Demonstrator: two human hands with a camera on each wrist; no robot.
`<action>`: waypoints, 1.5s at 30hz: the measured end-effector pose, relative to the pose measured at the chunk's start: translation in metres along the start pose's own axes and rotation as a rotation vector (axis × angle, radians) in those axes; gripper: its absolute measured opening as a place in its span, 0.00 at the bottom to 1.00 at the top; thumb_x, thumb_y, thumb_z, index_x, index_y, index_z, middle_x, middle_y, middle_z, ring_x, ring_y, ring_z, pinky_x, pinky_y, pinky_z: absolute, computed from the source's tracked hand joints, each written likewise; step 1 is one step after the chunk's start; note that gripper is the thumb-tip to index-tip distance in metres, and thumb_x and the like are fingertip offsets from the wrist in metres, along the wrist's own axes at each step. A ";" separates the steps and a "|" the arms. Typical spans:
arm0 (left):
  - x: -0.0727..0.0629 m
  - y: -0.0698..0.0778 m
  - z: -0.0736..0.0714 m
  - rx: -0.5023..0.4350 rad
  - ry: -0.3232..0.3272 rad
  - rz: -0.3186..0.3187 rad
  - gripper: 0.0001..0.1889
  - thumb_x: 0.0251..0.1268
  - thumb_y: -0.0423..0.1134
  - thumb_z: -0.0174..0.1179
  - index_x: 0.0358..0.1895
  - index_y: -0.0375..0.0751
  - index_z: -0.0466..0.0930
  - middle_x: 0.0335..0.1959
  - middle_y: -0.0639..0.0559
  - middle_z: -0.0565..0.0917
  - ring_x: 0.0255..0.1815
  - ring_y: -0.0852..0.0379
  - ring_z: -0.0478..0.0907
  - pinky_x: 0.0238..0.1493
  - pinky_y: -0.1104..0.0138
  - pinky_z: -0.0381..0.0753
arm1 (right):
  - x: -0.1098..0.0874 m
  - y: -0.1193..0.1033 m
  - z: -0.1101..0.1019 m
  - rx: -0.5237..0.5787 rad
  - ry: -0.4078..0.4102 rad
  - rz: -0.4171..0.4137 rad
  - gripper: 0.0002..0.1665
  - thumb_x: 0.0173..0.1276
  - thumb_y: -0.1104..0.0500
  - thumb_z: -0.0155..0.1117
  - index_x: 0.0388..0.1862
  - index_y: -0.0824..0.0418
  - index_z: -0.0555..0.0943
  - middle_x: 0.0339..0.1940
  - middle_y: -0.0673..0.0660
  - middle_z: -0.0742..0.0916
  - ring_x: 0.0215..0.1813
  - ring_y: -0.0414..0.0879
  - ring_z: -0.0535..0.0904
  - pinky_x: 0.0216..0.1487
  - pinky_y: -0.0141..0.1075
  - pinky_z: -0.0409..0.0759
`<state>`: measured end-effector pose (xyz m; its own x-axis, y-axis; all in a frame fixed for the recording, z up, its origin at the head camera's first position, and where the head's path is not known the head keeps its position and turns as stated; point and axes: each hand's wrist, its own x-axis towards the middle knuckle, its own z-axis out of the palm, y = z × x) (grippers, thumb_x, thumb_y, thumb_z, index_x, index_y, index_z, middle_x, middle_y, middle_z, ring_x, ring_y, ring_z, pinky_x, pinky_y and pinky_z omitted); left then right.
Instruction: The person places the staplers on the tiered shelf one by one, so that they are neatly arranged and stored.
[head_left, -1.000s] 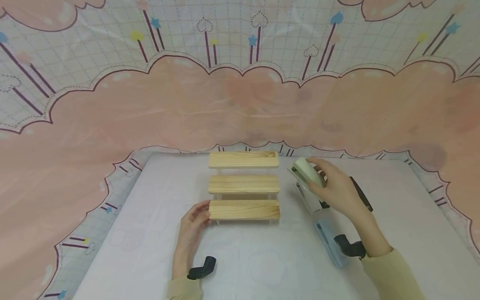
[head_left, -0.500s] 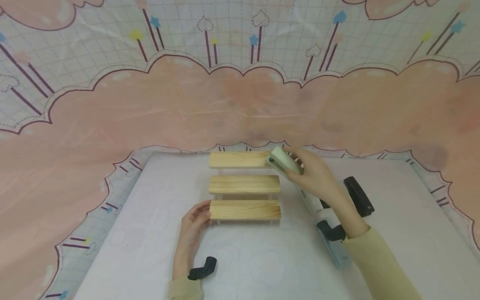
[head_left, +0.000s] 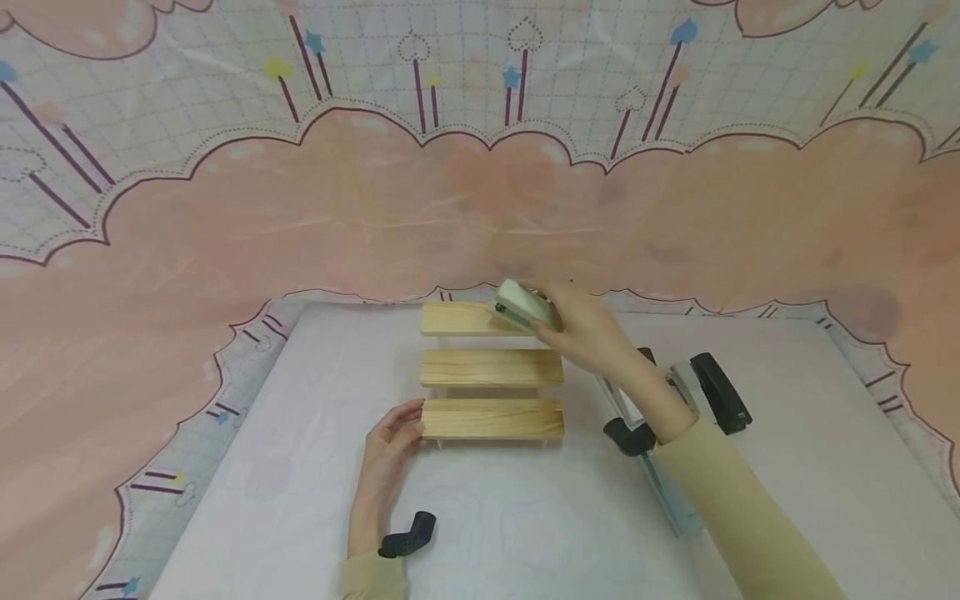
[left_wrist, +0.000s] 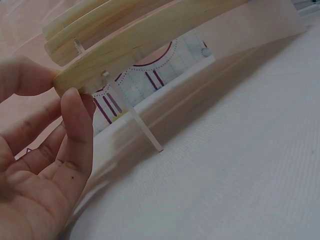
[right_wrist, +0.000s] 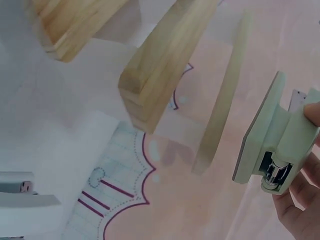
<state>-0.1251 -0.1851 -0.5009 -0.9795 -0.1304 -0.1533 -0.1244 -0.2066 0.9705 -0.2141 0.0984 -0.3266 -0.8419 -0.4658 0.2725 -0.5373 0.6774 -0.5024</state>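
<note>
My left hand (head_left: 388, 454) pinches the left end of the lowest board of a three-tier wooden display stand (head_left: 491, 418); thumb and fingers hold that board's tip (left_wrist: 75, 75) in the left wrist view. At the top tier, my right hand (head_left: 588, 329) grips a pale green stapler (head_left: 517, 302) by its body. The stapler is over the right half of the top board (head_left: 457, 319), hiding part of it. In the right wrist view a gap shows between the stapler's base (right_wrist: 260, 130) and the top board (right_wrist: 222, 105).
To the right of the stand lie a black stapler (head_left: 722, 392), a grey-white stapler (head_left: 686, 382) and a light blue stapler (head_left: 671, 496), partly covered by my right arm. A thin clear leg (left_wrist: 135, 117) props the lowest board. Behind the white table (head_left: 300, 367) hangs a patterned cloth (head_left: 375, 217).
My right hand has carried the pale green stapler leftward and slightly up, from right of the stand to over the top board. The left hand keeps its hold in place.
</note>
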 end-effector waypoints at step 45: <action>-0.001 0.000 -0.002 0.007 -0.006 0.009 0.22 0.62 0.29 0.58 0.61 0.32 0.72 0.44 0.57 0.81 0.39 0.64 0.78 0.37 0.75 0.78 | 0.089 -0.046 0.045 -0.157 -0.213 -0.208 0.30 0.70 0.63 0.56 0.70 0.56 0.65 0.62 0.59 0.79 0.54 0.50 0.79 0.56 0.44 0.78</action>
<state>-0.1238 -0.1865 -0.5010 -0.9815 -0.1264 -0.1439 -0.1170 -0.1991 0.9730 -0.2623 -0.0002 -0.3158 -0.6930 -0.7006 0.1701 -0.7116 0.6268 -0.3174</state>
